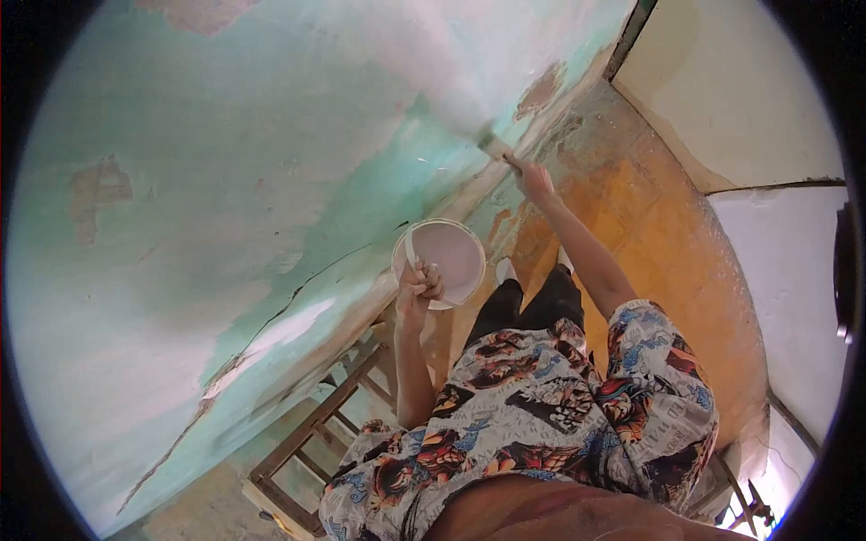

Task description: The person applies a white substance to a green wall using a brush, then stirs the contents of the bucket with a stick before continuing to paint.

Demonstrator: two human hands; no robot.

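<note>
Right hand [534, 180] is at full arm's reach, closed around the handle of a brush [496, 147]. The bristle end lies against the wall [225, 180], at the edge of a pale coated band [433, 54] that crosses the green surface. Left hand [419, 287] is clenched over the rim of a round bucket [451, 257] with pale paint inside. The bucket is held roughly level, between the body and the wall.

Recommended practice, judged from this view:

1. Lay the bristles flat and apply light, even pressure. At this reach the wrist has little leverage, so short overlapping strokes are likely to cover better than long ones.
2. Work from the coated band into the green area, so each stroke blends into a wet edge.
3. Hold the bucket upright and near the body. Any tilt could spill paint onto the legs or the floor [658, 225].
4. Load only the bristle tips. An overfilled brush will probably drip down the wall.

Surface notes: bare patches [99, 189] and a long crack [298, 293] show in the green coat. These areas will likely absorb more paint and need working in.

Footing: the person stands above a wooden ladder [316, 433] set close to the wall. Leaning toward the brush shifts weight sideways, so it seems safer to keep the reach short.
</note>
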